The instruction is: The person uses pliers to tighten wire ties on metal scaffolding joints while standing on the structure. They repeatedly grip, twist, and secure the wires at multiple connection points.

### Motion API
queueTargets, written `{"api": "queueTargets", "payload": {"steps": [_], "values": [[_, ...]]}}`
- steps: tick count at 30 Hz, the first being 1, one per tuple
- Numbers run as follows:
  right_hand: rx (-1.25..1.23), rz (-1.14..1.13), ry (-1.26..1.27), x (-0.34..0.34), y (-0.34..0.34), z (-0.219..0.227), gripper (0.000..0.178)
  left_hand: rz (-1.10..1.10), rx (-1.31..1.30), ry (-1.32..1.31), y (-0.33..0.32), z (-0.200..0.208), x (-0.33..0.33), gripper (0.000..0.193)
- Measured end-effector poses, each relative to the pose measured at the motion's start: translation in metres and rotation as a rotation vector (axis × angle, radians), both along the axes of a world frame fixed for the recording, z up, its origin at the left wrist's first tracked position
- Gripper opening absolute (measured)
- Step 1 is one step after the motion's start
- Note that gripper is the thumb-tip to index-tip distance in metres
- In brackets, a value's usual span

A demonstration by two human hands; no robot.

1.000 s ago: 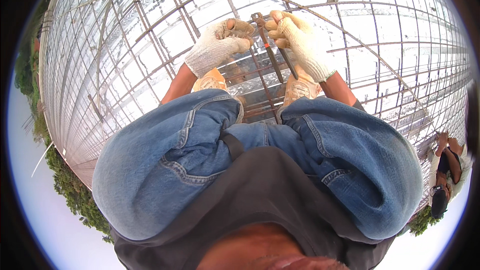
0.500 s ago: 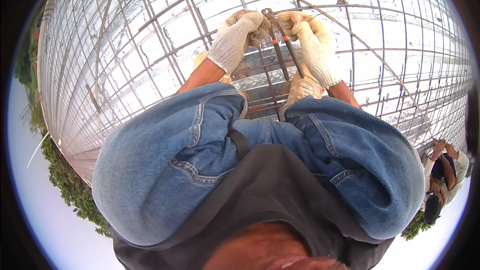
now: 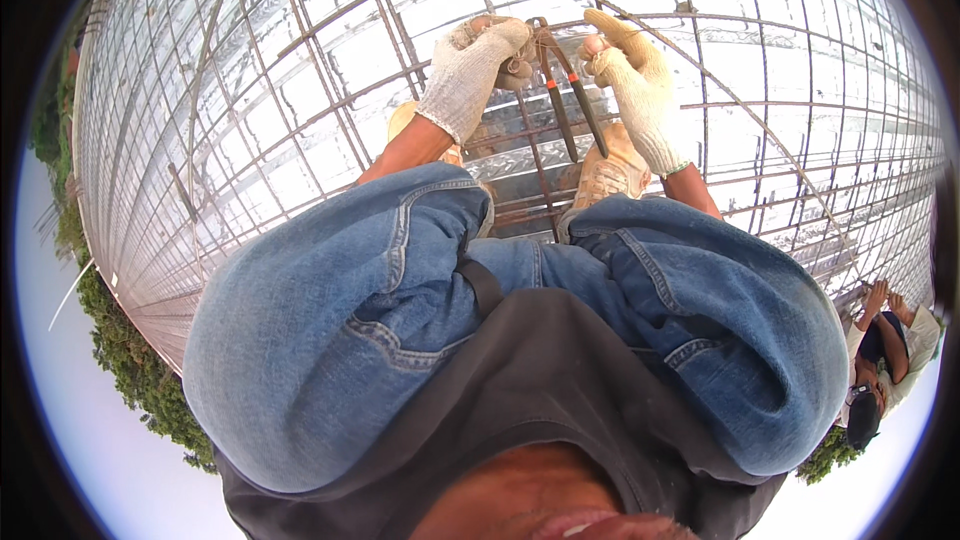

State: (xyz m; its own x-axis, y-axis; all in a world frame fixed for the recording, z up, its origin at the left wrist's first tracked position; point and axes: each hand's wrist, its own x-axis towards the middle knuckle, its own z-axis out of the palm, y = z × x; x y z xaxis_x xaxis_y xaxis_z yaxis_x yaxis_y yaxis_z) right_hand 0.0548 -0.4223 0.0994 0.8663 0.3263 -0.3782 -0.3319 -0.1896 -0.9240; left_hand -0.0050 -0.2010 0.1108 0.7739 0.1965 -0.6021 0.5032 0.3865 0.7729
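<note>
My left hand point(image 3: 474, 72), in a knitted cream glove, is closed just left of the jaws of a pair of pincers point(image 3: 563, 90). Something dark and thin, perhaps wire, shows at its curled fingers, too small to make out. The pincers' dark handles, each with an orange band, point toward me; neither hand grips them. To their right is my gloved right hand point(image 3: 638, 90), apart from the tool. Its forefinger stretches forward while the thumb presses on the other, curled fingers. What they pinch, if anything, is unclear. Under both hands lies a grid of steel rebar point(image 3: 533, 152).
Shiny metal decking point(image 3: 300, 155) lies beneath the bars. A long thin bar point(image 3: 735, 92) curves across the grid. My shoes point(image 3: 612, 170) stand on either side of the pincers, below my bent knees. Another person point(image 3: 885, 360) crouches at the far right, hands on the bars.
My right hand has drawn slightly right, away from the pincers, and its forefinger has straightened. My left hand has shifted only a little. The pincers have hardly moved.
</note>
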Motion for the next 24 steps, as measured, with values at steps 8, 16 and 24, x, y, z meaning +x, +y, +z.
{"api": "queueTargets", "payload": {"steps": [8,16,24], "values": [[-0.75,0.584,-0.172,-0.046,0.007,0.011,0.099,0.126,0.075,-0.054,0.025,-0.006,0.0,0.026],[-0.667,0.481,0.018,-0.036,0.009,0.018,0.092,0.094,0.254,-0.107,0.043,-0.015,0.01,0.031],[0.083,0.466,0.56,-0.034,-0.04,0.007,0.071,0.052,0.36,-0.083,0.062,-0.001,0.019,0.027]]}}
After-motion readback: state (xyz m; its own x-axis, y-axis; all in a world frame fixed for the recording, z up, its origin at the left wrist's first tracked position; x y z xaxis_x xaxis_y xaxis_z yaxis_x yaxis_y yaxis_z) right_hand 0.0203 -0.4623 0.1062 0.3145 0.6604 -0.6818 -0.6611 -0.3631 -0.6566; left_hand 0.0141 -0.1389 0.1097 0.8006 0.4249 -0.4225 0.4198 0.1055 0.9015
